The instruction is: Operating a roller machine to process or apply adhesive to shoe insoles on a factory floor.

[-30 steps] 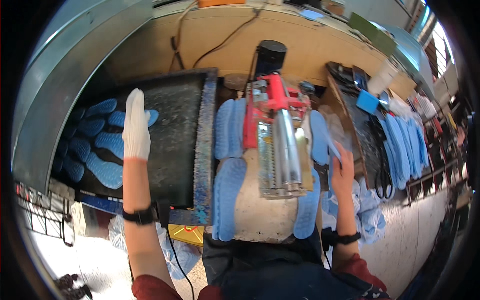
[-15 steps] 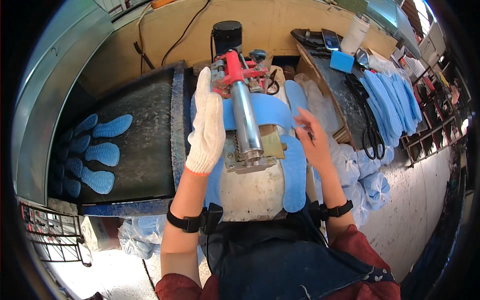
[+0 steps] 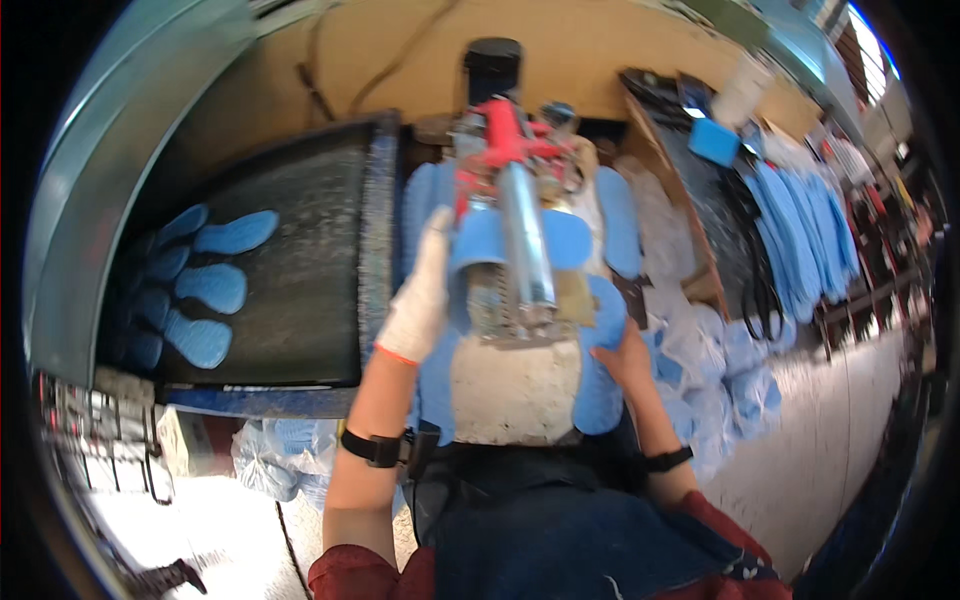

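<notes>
A red press-like device [image 3: 505, 135] with a silver cylinder [image 3: 526, 235] stands before me on a pale worn base. Across it, beneath the cylinder, lies a bent blue insole [image 3: 566, 238], its left end curling down. My left hand [image 3: 416, 300], in a white knit glove, is beside that curled end with fingers stretched upward; blur hides whether they touch it. Bare, my right hand [image 3: 632, 362] grips the outer edge of another blue insole [image 3: 597, 398] at the base's right side, thumb on top. More blue insoles [image 3: 432, 385] lie along the base's left side.
On the left is a dark tray-like surface [image 3: 300, 250] with several blue insoles on it. A dark side table [image 3: 690, 180] at the right holds a stack of blue insoles [image 3: 800, 235], black scissors [image 3: 762, 300] and a blue box [image 3: 713, 143]. Bagged insoles [image 3: 700, 350] sit below it.
My right hand has come down from beside the bent insole to the lower right insole and taken hold of its edge. My left hand has lowered slightly. The whole view has shifted and blurred.
</notes>
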Demonstrator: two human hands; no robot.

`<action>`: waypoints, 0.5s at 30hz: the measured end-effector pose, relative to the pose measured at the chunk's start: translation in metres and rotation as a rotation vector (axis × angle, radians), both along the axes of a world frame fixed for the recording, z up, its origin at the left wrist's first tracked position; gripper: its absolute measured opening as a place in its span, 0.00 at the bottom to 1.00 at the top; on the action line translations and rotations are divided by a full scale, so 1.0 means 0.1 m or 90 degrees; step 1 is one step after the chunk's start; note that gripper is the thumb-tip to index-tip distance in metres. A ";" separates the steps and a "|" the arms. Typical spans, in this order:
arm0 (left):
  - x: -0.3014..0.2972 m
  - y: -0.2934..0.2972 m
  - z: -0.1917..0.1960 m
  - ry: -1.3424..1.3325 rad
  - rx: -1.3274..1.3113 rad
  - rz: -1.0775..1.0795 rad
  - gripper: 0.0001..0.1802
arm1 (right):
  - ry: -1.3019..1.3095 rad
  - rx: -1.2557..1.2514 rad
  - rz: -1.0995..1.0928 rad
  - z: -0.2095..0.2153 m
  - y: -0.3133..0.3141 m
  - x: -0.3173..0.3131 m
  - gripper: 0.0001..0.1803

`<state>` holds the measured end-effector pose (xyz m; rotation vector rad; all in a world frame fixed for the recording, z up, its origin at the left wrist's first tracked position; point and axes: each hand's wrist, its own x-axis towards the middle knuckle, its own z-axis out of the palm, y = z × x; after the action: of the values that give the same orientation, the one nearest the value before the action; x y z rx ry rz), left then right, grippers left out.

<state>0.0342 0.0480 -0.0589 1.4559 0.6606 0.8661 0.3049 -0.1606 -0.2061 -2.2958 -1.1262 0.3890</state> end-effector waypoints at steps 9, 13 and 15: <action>-0.51 -0.40 -0.15 -0.203 -0.509 -0.135 0.32 | 0.150 0.015 0.031 -0.08 0.02 0.18 0.48; -0.80 -0.61 -0.02 -0.174 -0.523 -0.216 0.35 | 0.098 0.010 0.036 -0.07 0.04 0.17 0.48; -0.86 -0.69 0.12 -0.324 -0.623 -0.253 0.33 | 0.075 0.002 0.035 -0.07 0.04 0.16 0.48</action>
<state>-0.0515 -0.0213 -0.0465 0.4196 0.2990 0.4429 0.3208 -0.1564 -0.2127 -2.2128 -1.1312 0.5363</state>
